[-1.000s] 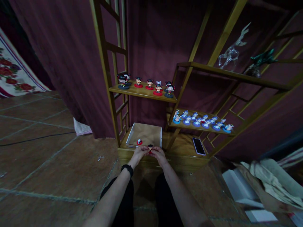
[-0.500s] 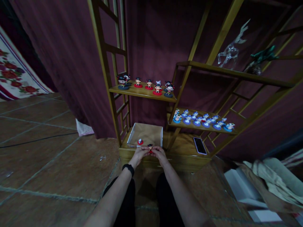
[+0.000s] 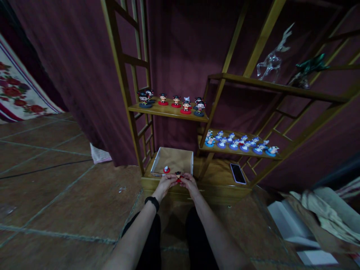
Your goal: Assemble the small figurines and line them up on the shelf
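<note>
A small figurine with black hair and a red base [image 3: 178,175] is pinched between both my hands in front of a low cardboard box [image 3: 173,160]. My left hand [image 3: 166,182], with a black wristband, grips it from the left; my right hand [image 3: 188,182] grips it from the right. One more figurine on a red base [image 3: 166,170] stands inside the box near its front edge. Several similar red-based and dark-based figurines [image 3: 174,102] line the wooden shelf above.
A wooden shelf unit [image 3: 225,77] stands against a dark red curtain. Several blue-based figurines [image 3: 239,143] fill a lower shelf at right. A phone [image 3: 237,173] lies on the bottom board. A glass deer [image 3: 271,60] stands up top. White boxes and cloth [image 3: 312,213] lie right.
Both hands have stayed together on the figurine, which has barely shifted. The view has drifted slightly.
</note>
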`<state>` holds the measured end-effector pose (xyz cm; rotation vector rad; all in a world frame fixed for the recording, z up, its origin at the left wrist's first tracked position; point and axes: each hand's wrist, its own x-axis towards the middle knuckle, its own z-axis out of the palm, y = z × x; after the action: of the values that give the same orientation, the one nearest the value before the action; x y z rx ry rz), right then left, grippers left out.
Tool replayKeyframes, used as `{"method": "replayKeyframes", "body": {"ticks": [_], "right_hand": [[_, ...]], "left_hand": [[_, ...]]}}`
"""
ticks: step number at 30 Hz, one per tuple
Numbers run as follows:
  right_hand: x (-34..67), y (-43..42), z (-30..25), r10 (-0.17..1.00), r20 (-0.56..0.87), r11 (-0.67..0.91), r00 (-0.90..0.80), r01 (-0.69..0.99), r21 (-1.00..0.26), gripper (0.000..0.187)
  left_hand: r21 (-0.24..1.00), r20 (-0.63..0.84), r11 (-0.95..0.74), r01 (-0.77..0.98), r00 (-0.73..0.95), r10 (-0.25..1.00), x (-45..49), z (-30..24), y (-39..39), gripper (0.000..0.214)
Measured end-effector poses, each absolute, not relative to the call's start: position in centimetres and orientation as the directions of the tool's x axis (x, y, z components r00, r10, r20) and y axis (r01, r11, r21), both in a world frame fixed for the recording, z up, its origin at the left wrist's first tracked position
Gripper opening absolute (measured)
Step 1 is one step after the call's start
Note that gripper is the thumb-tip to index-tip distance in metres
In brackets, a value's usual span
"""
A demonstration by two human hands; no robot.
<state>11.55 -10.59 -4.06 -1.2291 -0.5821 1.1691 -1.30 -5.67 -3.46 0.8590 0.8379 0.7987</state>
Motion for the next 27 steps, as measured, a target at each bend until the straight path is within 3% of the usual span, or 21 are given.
{"method": "replayKeyframes", "body": {"ticks": [7, 20, 27], "right_hand": [[11.4, -10.4, -4.2, 0.910, -0.210, -0.086, 0.357, -0.334, -0.939, 0.036], [10.7, -11.7, -2.8, 0.948, -0.208, -0.081, 0.242, -0.447, -0.891, 0.032], [10.8, -12.3, -2.3, 0.943, -0.259, -0.132, 0.207, -0.483, -0.866, 0.029]], "left_hand": [[0.888, -0.265, 0.403, -0.220, 0.470, 0.842, -1.2, -4.0, -5.5, 0.027], [0.874, -0.250, 0.405, -0.269, 0.466, 0.849, -2.1, -3.6, -5.9, 0.031], [0.884, -0.230, 0.349, -0.311, 0.360, 0.904, -4.3, -0.9, -6.0, 0.023]]}}
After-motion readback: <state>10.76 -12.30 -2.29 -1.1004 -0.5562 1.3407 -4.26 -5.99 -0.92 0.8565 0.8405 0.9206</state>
